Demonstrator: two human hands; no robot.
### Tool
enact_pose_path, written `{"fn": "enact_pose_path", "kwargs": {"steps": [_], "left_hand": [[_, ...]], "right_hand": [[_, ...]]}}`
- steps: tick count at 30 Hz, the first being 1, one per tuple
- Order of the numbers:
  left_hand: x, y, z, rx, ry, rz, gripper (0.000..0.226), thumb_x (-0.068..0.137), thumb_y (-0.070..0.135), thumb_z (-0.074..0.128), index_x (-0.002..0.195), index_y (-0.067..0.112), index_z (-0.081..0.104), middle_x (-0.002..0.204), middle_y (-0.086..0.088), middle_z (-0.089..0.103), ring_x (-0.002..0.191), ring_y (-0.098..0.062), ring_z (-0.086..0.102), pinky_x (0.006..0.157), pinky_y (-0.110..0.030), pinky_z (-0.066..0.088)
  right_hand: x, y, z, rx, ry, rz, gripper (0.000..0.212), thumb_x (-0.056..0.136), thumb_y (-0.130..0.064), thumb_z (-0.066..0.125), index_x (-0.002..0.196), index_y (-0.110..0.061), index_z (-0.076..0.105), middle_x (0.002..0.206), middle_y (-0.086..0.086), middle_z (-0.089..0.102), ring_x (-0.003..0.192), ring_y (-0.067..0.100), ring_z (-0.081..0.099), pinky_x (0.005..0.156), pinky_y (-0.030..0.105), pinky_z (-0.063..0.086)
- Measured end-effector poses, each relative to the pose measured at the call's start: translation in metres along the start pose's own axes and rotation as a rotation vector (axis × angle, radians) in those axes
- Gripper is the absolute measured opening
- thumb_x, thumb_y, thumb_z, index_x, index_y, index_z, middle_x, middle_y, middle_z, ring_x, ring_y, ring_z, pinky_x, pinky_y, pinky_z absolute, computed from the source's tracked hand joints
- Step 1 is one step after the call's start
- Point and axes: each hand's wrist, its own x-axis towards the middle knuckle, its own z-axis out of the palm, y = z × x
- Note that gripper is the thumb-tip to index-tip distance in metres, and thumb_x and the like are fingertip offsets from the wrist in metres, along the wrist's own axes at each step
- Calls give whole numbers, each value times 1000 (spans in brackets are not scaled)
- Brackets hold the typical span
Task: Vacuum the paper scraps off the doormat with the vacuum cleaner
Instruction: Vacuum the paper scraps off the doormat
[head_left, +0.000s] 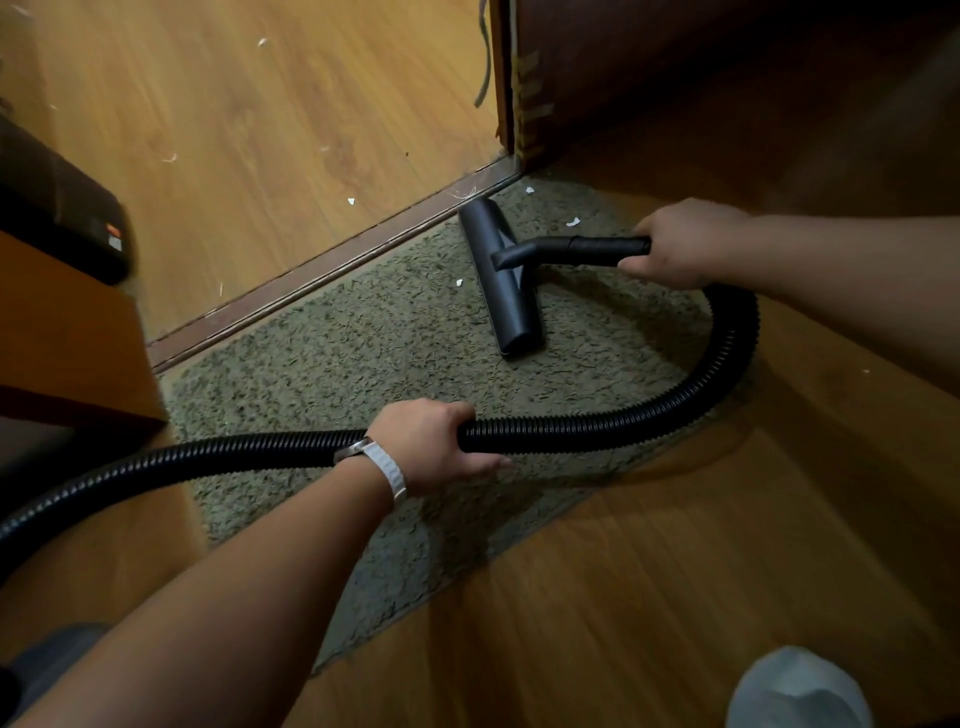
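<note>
The person's right hand (685, 241) is curled tight round the black wand (597, 245) of the vacuum cleaner, fingers wrapped over the top and thumb underneath. The left hand (431, 447) grips the ribbed black hose (571, 428) lower down, fingers closed over it and the thumb lying along its near side; a white watch strap (390, 470) sits on that wrist. The hose loops from the wand out to the right, back across the mat through the left hand, and off past the left edge.

The floor nozzle (506, 291) lies flat on the shaggy grey-green doormat (337, 358), its far end close to the brown threshold strip (332, 262). A few white paper scraps (573, 222) lie on the mat: one just right of the nozzle's far end, one just left of its middle (459, 283), and one near the corner of the dark door (675, 78). Another scrap (351, 201) lies beyond the threshold on the lighter wood floor (260, 130).

A dark blurred object (62, 208) sits at the left above an orange-brown wooden panel (62, 338). Something white and rounded (795, 686) shows at the bottom right; I cannot tell what it is.
</note>
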Motion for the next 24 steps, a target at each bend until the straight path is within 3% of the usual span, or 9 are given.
{"fn": "enact_pose_path", "kwargs": {"steps": [9, 17, 24], "left_hand": [[-2, 0, 3, -4, -2, 14, 59, 74, 86, 46, 84, 28, 50, 65, 10, 52, 65, -15, 56, 58, -27, 45], [-1, -9, 1, 9, -18, -18, 65, 73, 89, 44, 90, 27, 57, 72, 9, 60, 68, -16, 60, 61, -28, 51], [-1, -10, 3, 14, -30, -14, 63, 74, 87, 45, 88, 27, 55, 69, 9, 56, 67, -17, 57, 61, -28, 47]], "right_hand": [[9, 3, 9, 131, -73, -40, 37, 96, -53, 53, 114, -22, 64, 85, 7, 62, 74, 24, 59, 61, 33, 45], [20, -21, 3, 49, -24, -119, 29, 96, -53, 50, 105, -27, 59, 83, 4, 59, 72, 22, 56, 59, 32, 43], [27, -34, 4, 11, 12, -158, 28, 95, -53, 52, 104, -28, 60, 83, 4, 59, 72, 22, 57, 59, 33, 45]]}}
